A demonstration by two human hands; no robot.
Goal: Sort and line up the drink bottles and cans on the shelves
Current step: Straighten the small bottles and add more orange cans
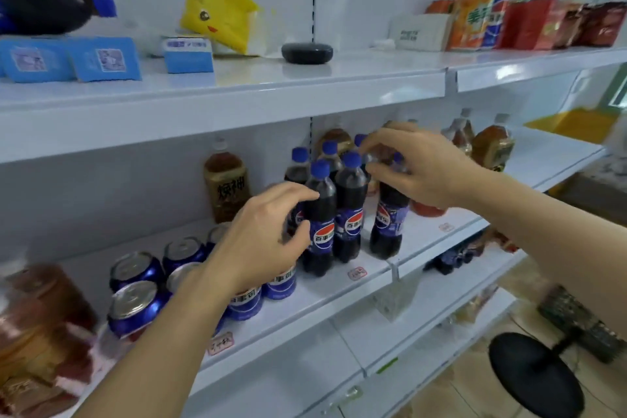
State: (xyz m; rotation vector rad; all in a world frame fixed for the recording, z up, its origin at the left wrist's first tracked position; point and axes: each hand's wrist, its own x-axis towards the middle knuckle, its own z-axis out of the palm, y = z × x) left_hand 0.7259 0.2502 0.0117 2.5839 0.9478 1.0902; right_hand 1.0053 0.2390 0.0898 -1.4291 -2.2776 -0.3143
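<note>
Cola bottles (349, 210) with blue caps and dark liquid stand clustered at the middle of a white metal shelf (339, 285), the middle tier of a glossy white shelving unit against a white back panel. On the far left of this shelf lie blurred reddish-brown packets (40, 332). Next come blue cola cans (135, 305) with silver tops, standing in a group. Behind them an amber tea bottle (225, 185) stands alone by the back panel. The left hand (261, 241) reaches over the cans, its thumb and curled fingers closing round the front-left cola bottle (319, 224) at its label. The right hand (420, 166) hovers at cap height over the cluster, thumb and forefinger pinched near the neck of a bottle at the back; I cannot tell whether it truly grips it. Further right stand more tea bottles (492, 146). On the upper shelf (271, 88), a large cola bottle (51, 5) lies on its side over blue packets (68, 59), then a yellow cartoon bag (217, 7), a dark oval object (307, 51), and an orange soda can (470, 19) beside red packs. Low right, a black round stool (536, 373) sits on the tiled floor.
</note>
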